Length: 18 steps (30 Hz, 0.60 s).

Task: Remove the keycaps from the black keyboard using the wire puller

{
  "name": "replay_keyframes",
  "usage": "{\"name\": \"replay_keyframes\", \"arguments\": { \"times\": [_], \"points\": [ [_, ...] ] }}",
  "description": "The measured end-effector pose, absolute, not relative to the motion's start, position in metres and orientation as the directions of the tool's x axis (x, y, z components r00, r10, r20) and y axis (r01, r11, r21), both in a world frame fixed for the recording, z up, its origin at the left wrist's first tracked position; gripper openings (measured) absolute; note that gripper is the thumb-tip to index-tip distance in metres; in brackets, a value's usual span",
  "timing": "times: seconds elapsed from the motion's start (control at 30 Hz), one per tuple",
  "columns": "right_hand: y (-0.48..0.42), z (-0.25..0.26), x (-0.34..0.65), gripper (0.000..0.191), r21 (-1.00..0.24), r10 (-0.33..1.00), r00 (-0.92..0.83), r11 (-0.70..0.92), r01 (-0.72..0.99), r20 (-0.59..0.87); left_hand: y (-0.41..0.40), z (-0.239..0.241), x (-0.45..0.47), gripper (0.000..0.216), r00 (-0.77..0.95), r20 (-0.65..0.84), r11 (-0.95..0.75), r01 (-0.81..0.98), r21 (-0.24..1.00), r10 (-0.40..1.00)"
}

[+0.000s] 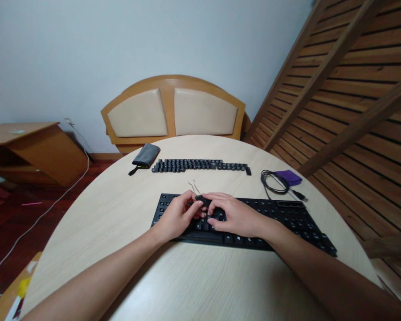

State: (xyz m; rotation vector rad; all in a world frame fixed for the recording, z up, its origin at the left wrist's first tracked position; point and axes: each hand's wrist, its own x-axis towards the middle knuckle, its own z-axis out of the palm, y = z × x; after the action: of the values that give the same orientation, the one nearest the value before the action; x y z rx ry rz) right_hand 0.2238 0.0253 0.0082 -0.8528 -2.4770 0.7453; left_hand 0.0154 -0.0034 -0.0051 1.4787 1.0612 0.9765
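A black keyboard [287,218] lies across the round pale wooden table [120,214] in front of me. Both my hands rest over its left-middle part. My left hand [175,216] has its fingers curled and pinched toward a small black keycap [203,200] held between the two hands. My right hand [235,215] is closed on the same keycap from the other side, its other fingers lying on the keys. A thin wire keycap puller [194,186] lies on the table just behind my hands.
Rows of loose black keycaps [200,166] are lined up further back. A grey pouch [146,156] lies at their left end. A coiled black cable [276,182] and a purple cloth [289,177] sit at the right. A padded chair [172,111] stands behind the table.
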Motion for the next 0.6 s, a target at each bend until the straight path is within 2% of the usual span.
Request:
{"name": "replay_keyframes", "arguments": {
  "times": [0.3,0.43,0.53,0.6],
  "points": [
    [0.027,0.007,0.222,0.016,-0.635,0.668,-0.691,0.666,0.390,0.276,-0.001,-0.005,0.014,0.029,0.230,0.100,-0.116,0.059,0.991,0.968],
    [0.026,0.012,0.218,0.013,-0.649,0.717,-0.647,0.626,0.433,0.260,0.001,-0.007,0.013,0.032,0.166,0.144,-0.153,0.037,0.988,0.975],
    [0.027,0.020,0.212,0.021,-0.684,0.760,-0.605,0.573,0.451,0.238,0.004,-0.007,0.012,0.032,0.099,0.158,-0.160,0.009,0.987,0.982],
    [0.031,0.027,0.206,0.025,-0.661,0.750,-0.608,0.597,0.454,0.260,0.007,-0.008,0.010,0.032,0.032,0.163,-0.163,-0.024,0.986,0.986]
  ]
}}
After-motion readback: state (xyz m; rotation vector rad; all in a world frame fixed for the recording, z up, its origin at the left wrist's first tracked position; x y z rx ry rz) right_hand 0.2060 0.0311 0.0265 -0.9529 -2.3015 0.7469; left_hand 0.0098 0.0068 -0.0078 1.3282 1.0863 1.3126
